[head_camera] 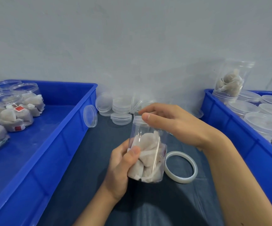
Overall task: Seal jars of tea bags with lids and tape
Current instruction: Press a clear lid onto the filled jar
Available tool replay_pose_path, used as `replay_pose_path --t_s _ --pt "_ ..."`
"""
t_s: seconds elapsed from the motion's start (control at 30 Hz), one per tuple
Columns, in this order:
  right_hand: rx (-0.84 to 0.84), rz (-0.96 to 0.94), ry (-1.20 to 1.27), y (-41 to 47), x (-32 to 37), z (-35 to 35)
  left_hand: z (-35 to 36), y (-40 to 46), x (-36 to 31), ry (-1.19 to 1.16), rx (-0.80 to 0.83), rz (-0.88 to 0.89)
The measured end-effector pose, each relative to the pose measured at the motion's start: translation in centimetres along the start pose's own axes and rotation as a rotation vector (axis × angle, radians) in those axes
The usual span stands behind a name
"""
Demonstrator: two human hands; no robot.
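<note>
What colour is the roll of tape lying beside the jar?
Translucent white; the tape roll shows best in the head view.

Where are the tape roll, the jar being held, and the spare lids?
tape roll [191,179]: head view, on its near rim.
jar [145,154]: head view, on its clear side wall.
spare lids [121,105]: head view, on a stacked lid's edge.

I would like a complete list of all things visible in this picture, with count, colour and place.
Clear plastic jar of tea bags: one, transparent, held over the centre of the cloth.
Clear round lid: one, on that jar.
Ring-shaped roll of clear tape: one, whitish, on the cloth right of the jar.
Loose clear lids: several, by the wall.
Blue plastic crate on the left: one, holding open jars of tea bags.
Blue plastic crate on the right: one, holding lidded jars.
Dark blue cloth: one, between the crates.
Left hand: grips the jar.
Right hand: holds the lid.
</note>
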State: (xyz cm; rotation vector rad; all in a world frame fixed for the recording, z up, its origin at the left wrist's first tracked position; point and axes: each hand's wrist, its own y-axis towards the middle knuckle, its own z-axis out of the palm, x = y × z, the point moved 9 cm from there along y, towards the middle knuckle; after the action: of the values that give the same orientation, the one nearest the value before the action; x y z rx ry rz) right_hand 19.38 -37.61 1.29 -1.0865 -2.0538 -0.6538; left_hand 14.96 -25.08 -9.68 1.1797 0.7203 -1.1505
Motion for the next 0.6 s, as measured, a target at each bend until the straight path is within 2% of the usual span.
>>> replay_pose_path --t_s 0.37,0.6 --pt "0.009 -0.044 -0.025 0.4 0.3 1.0 0.0 0.0 0.5 0.183 -0.085 0.004" --pt "-0.113 -0.074 -0.161 0.7 1.3 1.5 -0.5 0.0 0.3 0.303 -0.163 0.05"
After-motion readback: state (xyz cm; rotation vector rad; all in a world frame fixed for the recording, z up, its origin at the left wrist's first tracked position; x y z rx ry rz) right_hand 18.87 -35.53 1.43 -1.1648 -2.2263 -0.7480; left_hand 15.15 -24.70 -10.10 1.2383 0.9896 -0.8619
